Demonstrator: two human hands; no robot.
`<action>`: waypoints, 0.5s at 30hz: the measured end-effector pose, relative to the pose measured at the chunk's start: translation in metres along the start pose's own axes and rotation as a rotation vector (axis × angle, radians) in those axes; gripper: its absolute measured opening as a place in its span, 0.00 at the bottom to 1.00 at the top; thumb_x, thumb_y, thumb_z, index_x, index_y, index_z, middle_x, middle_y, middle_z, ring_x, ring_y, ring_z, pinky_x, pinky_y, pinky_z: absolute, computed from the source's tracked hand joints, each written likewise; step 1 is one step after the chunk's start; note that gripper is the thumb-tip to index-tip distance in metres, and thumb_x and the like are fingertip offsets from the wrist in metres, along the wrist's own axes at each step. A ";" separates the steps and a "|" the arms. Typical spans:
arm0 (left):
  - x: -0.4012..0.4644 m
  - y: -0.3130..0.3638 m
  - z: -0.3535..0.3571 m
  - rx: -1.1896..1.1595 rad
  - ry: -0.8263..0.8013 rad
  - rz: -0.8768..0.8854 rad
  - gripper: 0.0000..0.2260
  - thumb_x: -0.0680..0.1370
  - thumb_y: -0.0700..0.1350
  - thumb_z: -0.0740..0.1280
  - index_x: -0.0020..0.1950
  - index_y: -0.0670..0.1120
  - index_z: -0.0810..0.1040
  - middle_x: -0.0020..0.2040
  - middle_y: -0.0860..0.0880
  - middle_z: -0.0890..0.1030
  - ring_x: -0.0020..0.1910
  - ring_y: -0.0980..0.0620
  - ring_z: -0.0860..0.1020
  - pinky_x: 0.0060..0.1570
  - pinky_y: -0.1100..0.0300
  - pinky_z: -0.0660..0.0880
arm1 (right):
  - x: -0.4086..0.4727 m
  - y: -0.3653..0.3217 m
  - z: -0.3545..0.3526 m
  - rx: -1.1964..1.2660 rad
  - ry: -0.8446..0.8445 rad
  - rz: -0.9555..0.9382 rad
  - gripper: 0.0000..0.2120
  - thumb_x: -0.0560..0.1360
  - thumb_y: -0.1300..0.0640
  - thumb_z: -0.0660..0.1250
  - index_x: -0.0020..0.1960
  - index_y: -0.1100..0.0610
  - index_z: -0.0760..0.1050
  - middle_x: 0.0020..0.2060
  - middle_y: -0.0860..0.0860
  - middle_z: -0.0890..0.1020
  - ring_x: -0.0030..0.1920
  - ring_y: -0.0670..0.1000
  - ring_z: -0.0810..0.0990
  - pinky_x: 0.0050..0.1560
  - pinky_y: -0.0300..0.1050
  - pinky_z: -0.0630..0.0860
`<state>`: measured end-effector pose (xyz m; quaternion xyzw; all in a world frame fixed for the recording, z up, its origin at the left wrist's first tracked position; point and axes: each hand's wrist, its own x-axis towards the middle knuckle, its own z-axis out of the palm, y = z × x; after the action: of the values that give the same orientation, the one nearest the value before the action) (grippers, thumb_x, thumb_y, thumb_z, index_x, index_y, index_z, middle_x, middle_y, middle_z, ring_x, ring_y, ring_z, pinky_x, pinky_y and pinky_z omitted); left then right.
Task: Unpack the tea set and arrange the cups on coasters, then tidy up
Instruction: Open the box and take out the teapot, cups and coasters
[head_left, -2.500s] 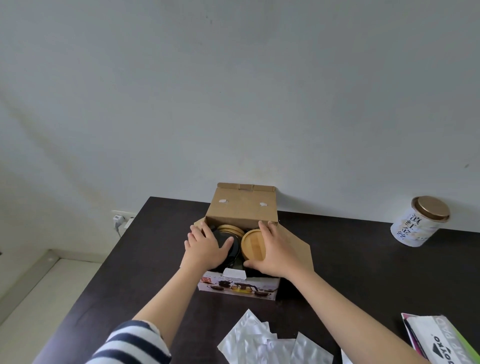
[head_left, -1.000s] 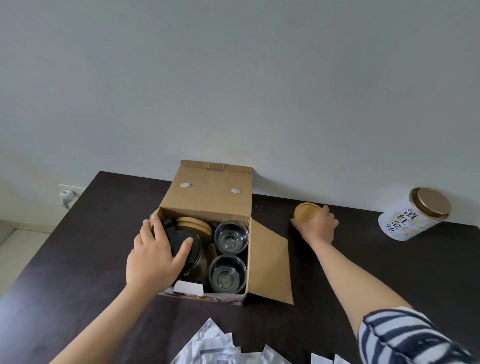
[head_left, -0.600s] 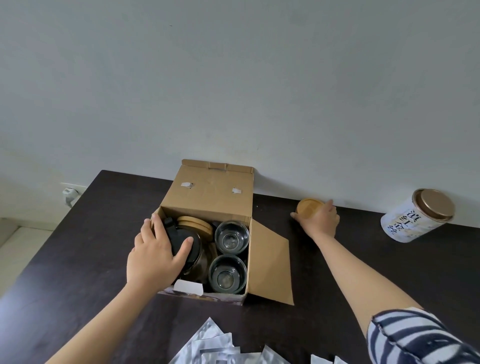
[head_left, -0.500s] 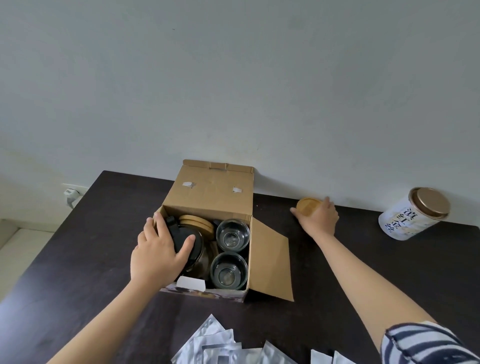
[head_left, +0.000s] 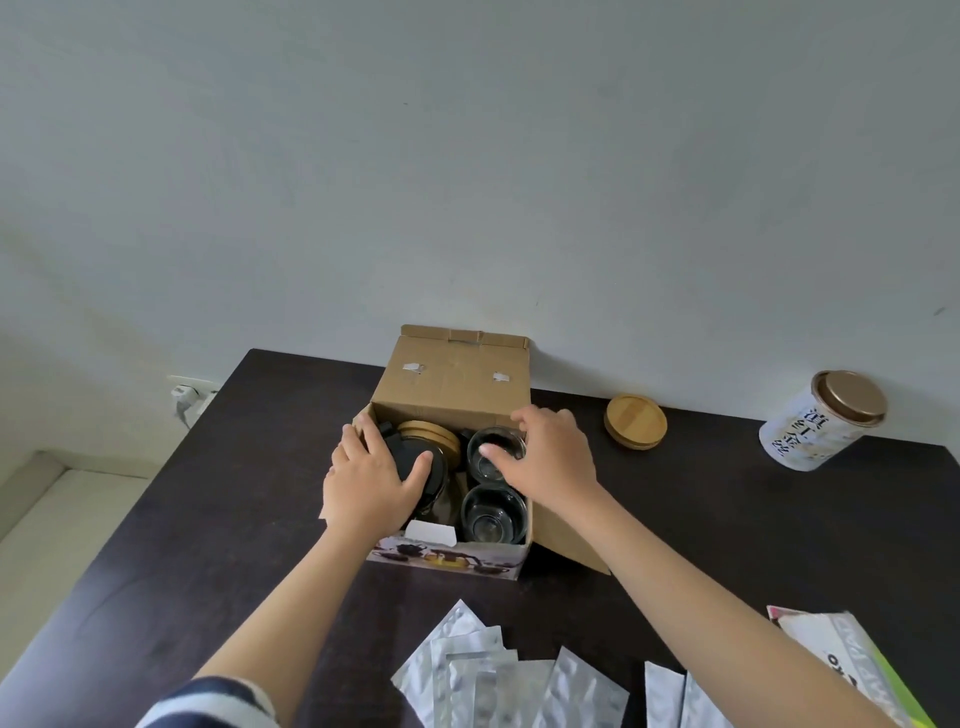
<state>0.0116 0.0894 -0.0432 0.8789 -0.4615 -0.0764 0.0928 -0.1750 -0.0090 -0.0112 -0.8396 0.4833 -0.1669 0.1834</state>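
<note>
An open cardboard box (head_left: 457, 384) stands on the dark table (head_left: 218, 499) near the wall. Inside it lie a black-lidded teapot (head_left: 415, 462), a stack of wooden coasters (head_left: 428, 434) and two glass cups, one at the back (head_left: 491, 457) and one at the front (head_left: 491, 514). My left hand (head_left: 371, 483) rests over the teapot lid, thumb on its right side. My right hand (head_left: 550, 457) reaches into the box and pinches the rim of the back cup. One wooden coaster (head_left: 635, 428) lies on the table to the right of the box.
A white tea tin with a gold lid (head_left: 823, 418) stands at the far right near the wall. Several silver foil packets (head_left: 498, 675) lie at the table's near edge, with a printed pouch (head_left: 852, 660) to their right. A wall socket (head_left: 187, 395) is beyond the left edge.
My right hand let go of the coaster on the table and moved left into the box onto the back glass cup. My left hand stayed on the teapot.
</note>
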 end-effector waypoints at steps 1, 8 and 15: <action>0.000 0.000 0.000 -0.002 -0.002 0.001 0.43 0.74 0.70 0.49 0.77 0.41 0.43 0.75 0.37 0.55 0.72 0.38 0.60 0.63 0.46 0.69 | 0.000 -0.004 0.002 -0.100 -0.036 -0.005 0.29 0.71 0.34 0.65 0.61 0.55 0.72 0.51 0.50 0.80 0.54 0.53 0.73 0.49 0.49 0.74; 0.001 0.000 0.000 -0.005 0.000 0.005 0.43 0.74 0.70 0.49 0.77 0.41 0.43 0.76 0.38 0.54 0.72 0.38 0.60 0.64 0.46 0.69 | 0.010 -0.023 0.013 -0.423 -0.154 0.022 0.39 0.67 0.28 0.63 0.63 0.58 0.66 0.53 0.55 0.80 0.58 0.58 0.71 0.53 0.53 0.69; 0.002 -0.001 0.002 0.008 0.010 0.016 0.43 0.74 0.70 0.49 0.77 0.41 0.43 0.75 0.37 0.56 0.72 0.39 0.61 0.62 0.47 0.71 | 0.017 -0.024 0.017 -0.410 -0.130 0.030 0.35 0.65 0.33 0.68 0.59 0.57 0.66 0.51 0.54 0.79 0.56 0.57 0.69 0.51 0.52 0.67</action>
<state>0.0129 0.0885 -0.0453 0.8761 -0.4682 -0.0696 0.0919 -0.1413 -0.0102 -0.0131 -0.8610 0.5068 -0.0079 0.0420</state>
